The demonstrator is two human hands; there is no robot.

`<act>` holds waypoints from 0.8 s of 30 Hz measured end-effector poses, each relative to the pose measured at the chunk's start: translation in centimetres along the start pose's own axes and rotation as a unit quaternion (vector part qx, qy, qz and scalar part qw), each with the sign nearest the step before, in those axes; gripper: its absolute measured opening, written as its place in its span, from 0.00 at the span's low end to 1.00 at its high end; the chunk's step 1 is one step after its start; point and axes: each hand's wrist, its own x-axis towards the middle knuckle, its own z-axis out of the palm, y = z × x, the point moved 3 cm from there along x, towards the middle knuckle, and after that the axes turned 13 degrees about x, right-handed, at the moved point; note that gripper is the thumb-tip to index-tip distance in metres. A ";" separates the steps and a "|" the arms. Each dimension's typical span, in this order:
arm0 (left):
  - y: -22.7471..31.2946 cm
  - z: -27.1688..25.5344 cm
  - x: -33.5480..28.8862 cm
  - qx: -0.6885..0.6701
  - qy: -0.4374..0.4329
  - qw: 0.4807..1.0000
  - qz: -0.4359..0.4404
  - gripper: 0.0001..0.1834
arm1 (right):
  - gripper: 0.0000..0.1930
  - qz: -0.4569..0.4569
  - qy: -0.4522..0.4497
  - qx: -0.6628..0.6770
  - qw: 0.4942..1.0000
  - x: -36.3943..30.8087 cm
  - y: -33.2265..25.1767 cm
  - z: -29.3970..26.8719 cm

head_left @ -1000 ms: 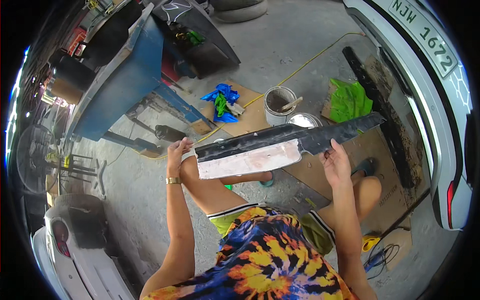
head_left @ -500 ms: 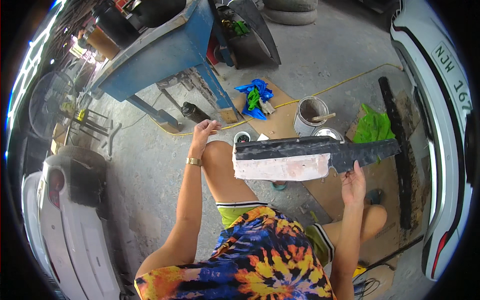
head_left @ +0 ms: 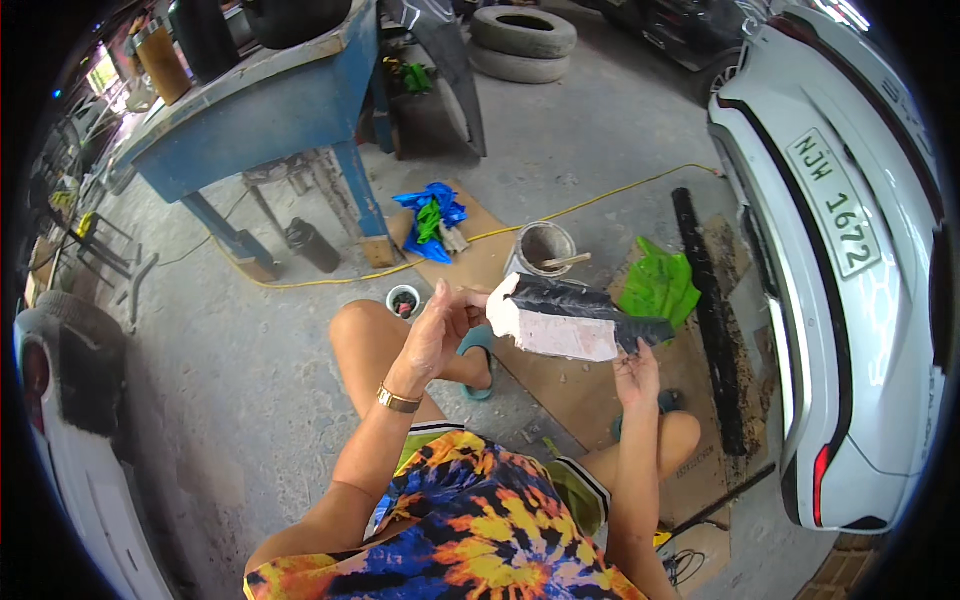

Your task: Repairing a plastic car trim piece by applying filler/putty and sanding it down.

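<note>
A long black car trim piece (head_left: pixel 570 298), its face partly coated in pinkish-white filler, is held in front of me above my lap. My right hand (head_left: pixel 637 375) grips its narrower black right end, thumb on the near edge. Beside the white left end is my left hand (head_left: pixel 447 328), thumb raised and fingers reaching toward the piece. Whether those fingertips touch it I cannot tell. Just beyond the piece stands an open paint can (head_left: pixel 543 247) with a stick across it. A small white cup (head_left: pixel 403 301) with dark contents sits on the floor past my left knee.
Cardboard (head_left: pixel 560 392) lies beneath me. Blue and green plastic (head_left: pixel 430 222) is crumpled ahead, with a green bag (head_left: pixel 660 283) to the right. A yellow cord (head_left: pixel 600 203) crosses the floor. A blue workbench (head_left: pixel 260 130) stands far left; a white car (head_left: pixel 840 250) borders the right.
My left hand has come from over my left knee to the piece's left end. The piece has tilted, showing its white end. The whole view has shifted to the right.
</note>
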 end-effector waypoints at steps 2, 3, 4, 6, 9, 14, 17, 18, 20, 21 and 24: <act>0.3 1.4 0.5 0.005 -0.020 1.000 0.016 0.37 | 0.05 -0.010 0.010 0.008 1.000 0.1 -0.4 -0.5; 0.6 2.3 0.7 0.015 -0.030 0.999 0.029 0.38 | 0.05 -0.009 0.022 0.017 1.000 0.1 -0.5 -0.7; 0.8 3.2 1.0 0.021 -0.039 0.999 0.027 0.38 | 0.05 0.006 0.017 0.023 1.000 0.4 -0.7 -1.0; 1.4 5.1 1.4 0.051 -0.069 0.996 0.038 0.38 | 0.06 -0.005 0.010 0.018 1.000 1.1 -1.5 -2.5; 2.0 6.7 1.8 0.093 -0.118 0.986 0.074 0.36 | 0.07 0.032 0.005 0.025 0.999 0.7 -0.3 -1.5; 2.2 9.2 2.6 0.205 -0.106 0.964 0.134 0.22 | 0.08 0.030 0.045 0.023 0.998 0.5 0.4 -2.1; 2.0 10.2 3.0 0.214 -0.099 0.957 0.168 0.21 | 0.08 0.023 0.048 0.055 0.997 1.1 -0.5 -3.0; 1.9 10.7 3.2 0.217 -0.103 0.955 0.177 0.21 | 0.10 0.018 0.047 0.065 0.997 1.2 -1.1 -3.6; 2.0 11.1 3.5 0.225 -0.104 0.951 0.185 0.20 | 0.14 0.020 0.044 0.077 0.996 0.9 -0.8 -2.6; 2.0 11.4 3.9 0.212 -0.089 0.957 0.177 0.19 | 0.12 0.005 0.062 0.062 0.996 0.8 -0.6 -2.3; 2.0 12.1 5.8 0.210 -0.069 0.957 0.188 0.18 | 0.11 0.012 0.045 0.020 0.999 -0.1 -0.4 -0.9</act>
